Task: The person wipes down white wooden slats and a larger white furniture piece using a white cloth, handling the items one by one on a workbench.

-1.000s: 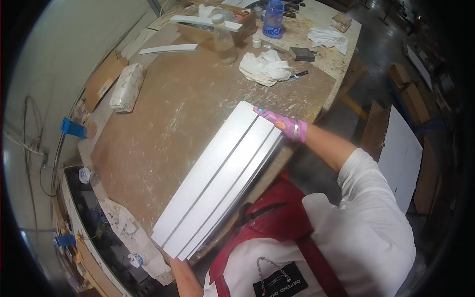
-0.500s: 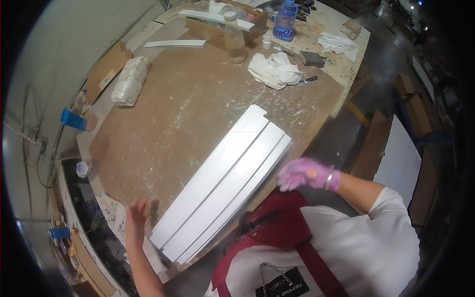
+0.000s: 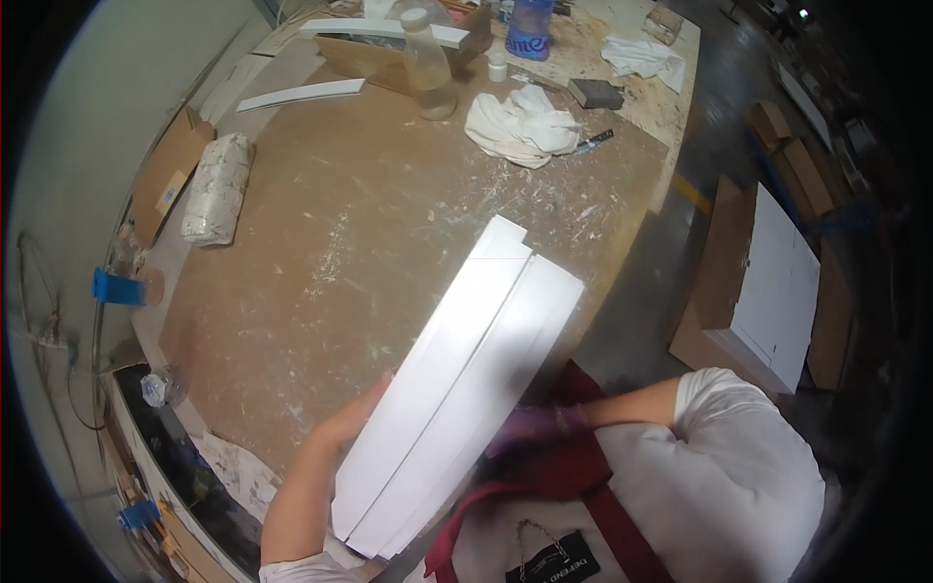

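Note:
Long white boards [image 3: 437, 389] lie side by side, running diagonally from the table's middle toward my body, with a dark seam between them. They look tilted, partly raised at the near end. My left hand [image 3: 367, 406], bare, is against their left long edge, its fingers mostly hidden behind them. On the opposite edge, close to my apron, my right hand [image 3: 542, 428] wears a purple-pink glove and sits in shadow with its fingers tucked out of sight at the boards. Both hands appear closed on the boards from either side.
The brown worktable [image 3: 292, 321] has white smears. Toward the back are a white rag [image 3: 525, 126], a clear bottle [image 3: 428, 73], a dark block [image 3: 595, 94] and a curved white strip [image 3: 301, 92]. A wrapped roll [image 3: 219, 189] lies left; white panels [image 3: 768, 291] stand right.
My left hand has moved right to the boards' left edge. My gloved right hand has come in to their near edge. The boards have tilted and their near end has shifted right.

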Demonstrator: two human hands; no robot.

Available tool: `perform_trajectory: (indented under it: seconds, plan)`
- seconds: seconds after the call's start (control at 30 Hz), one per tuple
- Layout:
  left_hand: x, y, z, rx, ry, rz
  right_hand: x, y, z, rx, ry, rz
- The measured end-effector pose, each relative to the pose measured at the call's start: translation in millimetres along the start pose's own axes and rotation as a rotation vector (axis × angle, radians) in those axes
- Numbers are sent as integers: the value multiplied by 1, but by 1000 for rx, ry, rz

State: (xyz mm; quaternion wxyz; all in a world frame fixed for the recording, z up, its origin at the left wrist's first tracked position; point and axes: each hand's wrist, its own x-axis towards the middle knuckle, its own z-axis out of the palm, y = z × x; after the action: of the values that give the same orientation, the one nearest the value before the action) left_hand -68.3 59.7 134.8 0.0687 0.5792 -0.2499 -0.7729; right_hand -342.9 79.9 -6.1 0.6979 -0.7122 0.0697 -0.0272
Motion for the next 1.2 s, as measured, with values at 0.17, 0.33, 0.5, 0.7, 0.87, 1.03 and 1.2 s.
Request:
perform_trajectory:
  seconds: [0.17,0.33,0.5,0.7,0.87,1.03,1.2]
  plan:
    - [-8,23,-36,47,151,30,52,12,-7,133,83,-290]
    - [-8,40,-110,-21,237,23,123,1,-41,874,69,-35]
    - [-17,56,-147,-126,330,108,178,18,-74,1246,24,117]
    - [-9,60,-177,-187,372,94,199,8,-84,1098,109,162]
    - [-22,44,-227,84,589,473,152,-42,-126,628,148,113]
    - [-86,71,-156,47,1007,746,5,-93,-274,-981,968,126]
    - [-89,72,-70,61,1108,861,-31,-62,-376,-1382,1223,315]
